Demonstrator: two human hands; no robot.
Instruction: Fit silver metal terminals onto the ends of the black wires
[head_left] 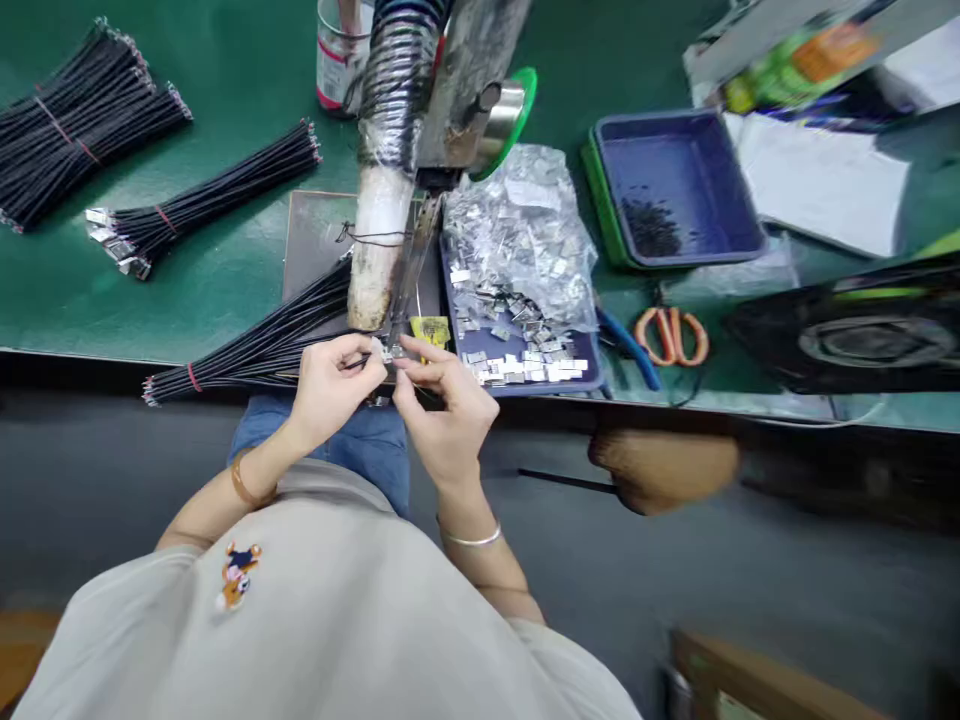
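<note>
My left hand is closed in a pinch at the table's front edge, with a short stretch of black cable showing at its fingertips. Opposite it, my right hand pinches at a small silver metal connector piece between the two hands; its details are too small to make out. Beside my left hand lies a bundle of black cables tied with a red band. To the right of my right hand, a blue tray holds loose silver connector shells and a clear plastic bag of more.
A silver-wrapped duct and metal arm hang just above my hands. More cable bundles lie left. A cup stands behind. Rightward are a blue bin, orange-handled scissors, blue-handled pliers and papers.
</note>
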